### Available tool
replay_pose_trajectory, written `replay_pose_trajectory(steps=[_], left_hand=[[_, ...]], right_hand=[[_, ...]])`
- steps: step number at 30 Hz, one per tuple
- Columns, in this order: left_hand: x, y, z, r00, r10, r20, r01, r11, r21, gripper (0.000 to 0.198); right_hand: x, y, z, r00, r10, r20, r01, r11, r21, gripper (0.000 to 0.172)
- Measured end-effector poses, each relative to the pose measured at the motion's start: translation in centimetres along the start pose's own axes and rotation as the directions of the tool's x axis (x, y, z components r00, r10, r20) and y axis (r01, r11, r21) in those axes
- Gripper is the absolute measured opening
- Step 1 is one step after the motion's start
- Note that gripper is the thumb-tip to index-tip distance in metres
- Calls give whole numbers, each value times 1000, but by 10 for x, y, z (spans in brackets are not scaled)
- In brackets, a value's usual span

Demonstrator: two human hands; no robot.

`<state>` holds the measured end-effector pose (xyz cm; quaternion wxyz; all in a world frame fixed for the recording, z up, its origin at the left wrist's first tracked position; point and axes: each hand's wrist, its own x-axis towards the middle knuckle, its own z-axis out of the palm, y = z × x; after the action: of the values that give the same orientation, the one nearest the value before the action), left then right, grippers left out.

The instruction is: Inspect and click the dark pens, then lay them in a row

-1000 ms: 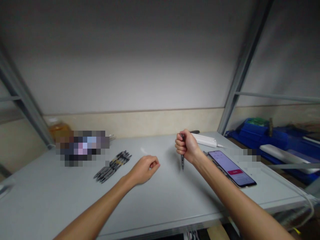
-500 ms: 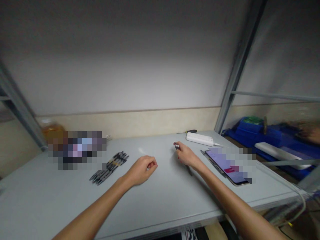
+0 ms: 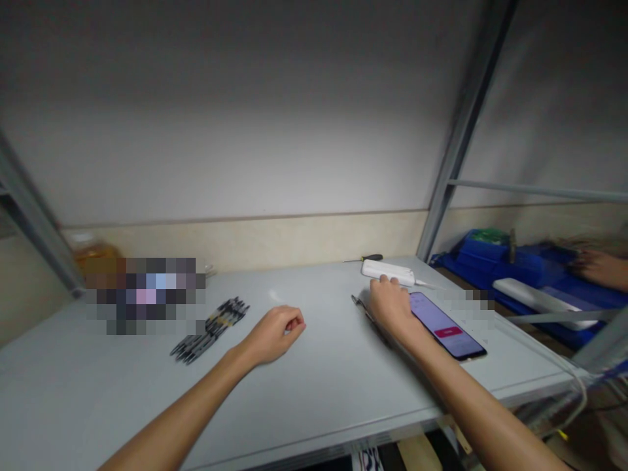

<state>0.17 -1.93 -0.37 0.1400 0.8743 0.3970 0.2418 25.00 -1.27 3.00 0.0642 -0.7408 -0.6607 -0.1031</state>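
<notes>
My left hand (image 3: 275, 333) rests on the table (image 3: 314, 392) in a loose curl, closed, with nothing visible in it. To its left lies a flat row of several dark pens (image 3: 210, 330), a yellowish band across their middle. Over the left edge of a phone (image 3: 449, 327) with a lit screen is my right hand (image 3: 391, 307), back upward, fingers bent down and closed. Its fingertips are hidden, and so is anything they hold. A pen (image 3: 360, 303) shows on the tabletop just left of that hand, partly covered by the hand and forearm.
A white power strip (image 3: 387, 272) with a cable and a screwdriver (image 3: 370, 258) lie at the back. A bottle of amber liquid (image 3: 95, 258) stands far left beside a blurred-out object (image 3: 157, 291). Beyond the metal post (image 3: 451, 144), another person's hand (image 3: 601, 267) shows over blue material.
My right hand has moved right toward the phone; the pen it held now shows left of the hand. The pen beside the phone is now covered. My left hand stays put.
</notes>
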Motion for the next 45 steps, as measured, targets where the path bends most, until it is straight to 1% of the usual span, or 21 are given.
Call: replay_pose_trajectory(steps=[2,7,8,12,13,17,21,23,25,27,29,31,33,35,37,38,39,40,41,43,45], left_hand=[[0,0,0,1000,2,0,-2,1000,1,20],[0,1,-2,1000,-1,7,0,1000,8,20],[0,0,-1,1000,-3,10,3,1000,11,20],[0,-1,-1,1000,-3,16,3,1000,16,20],[0,-1,0,1000,-2,15,2,1000,18,20],[0,-2,0,1000,5,10,-5,1000,30,20],[0,0,0,1000,9,18,-9,999,33,20],[0,1,-1,1000,7,17,-7,999,34,20],[-1,2,-2,1000,7,17,-8,999,33,20],[-1,2,-2,1000,10,15,-10,1000,28,20],[-1,2,-2,1000,12,5,-12,1000,22,19],[-1,1,-2,1000,10,-27,-10,1000,6,16],[-1,1,-2,996,8,-84,-10,1000,-22,16],[-1,1,-2,990,6,-142,-14,999,-49,24],[-1,1,-2,982,7,-189,-19,998,-63,33],[-1,0,-2,978,9,-208,-22,998,-64,36],[-1,0,-2,974,11,-224,-25,998,-60,39],[-1,0,-2,970,16,-241,-30,998,-52,42],[-1,-1,-2,967,23,-254,-34,999,-40,45],[0,-2,-1,964,27,-265,-34,999,-19,47],[0,-3,-1,972,10,-233,-12,1000,-6,36]], right_hand=[[4,7,1,1000,7,6,-7,999,-45,33],[10,16,12,993,43,106,-37,998,-59,36],[11,17,15,994,45,98,-39,997,-64,36],[12,17,23,998,57,-41,-61,991,-121,35],[14,18,24,997,64,-52,-70,989,-133,34],[17,21,27,998,69,10,-66,985,-158,34],[14,17,27,999,32,12,-30,987,-158,34],[12,13,23,1000,8,27,-5,990,-142,34],[11,7,14,999,-22,35,26,992,-127,32],[10,1,1,998,-65,-3,64,992,-108,31],[10,-7,-12,989,-122,-83,119,992,-45,32],[9,-16,-24,953,-191,-234,214,974,79,34],[6,-24,-33,878,-209,-431,336,910,242,31],[1,-32,-36,779,-161,-606,461,803,378,27],[-5,-38,-36,695,-91,-713,567,680,466,23],[-8,-41,-34,673,-55,-738,604,618,504,21],[-11,-44,-32,668,-22,-744,626,557,546,19],[-15,-47,-29,682,15,-731,631,493,599,17],[-18,-50,-25,713,53,-699,618,425,662,16],[-23,-56,-16,795,118,-595,551,269,790,12],[-24,-59,-6,877,143,-459,446,114,888,11]])
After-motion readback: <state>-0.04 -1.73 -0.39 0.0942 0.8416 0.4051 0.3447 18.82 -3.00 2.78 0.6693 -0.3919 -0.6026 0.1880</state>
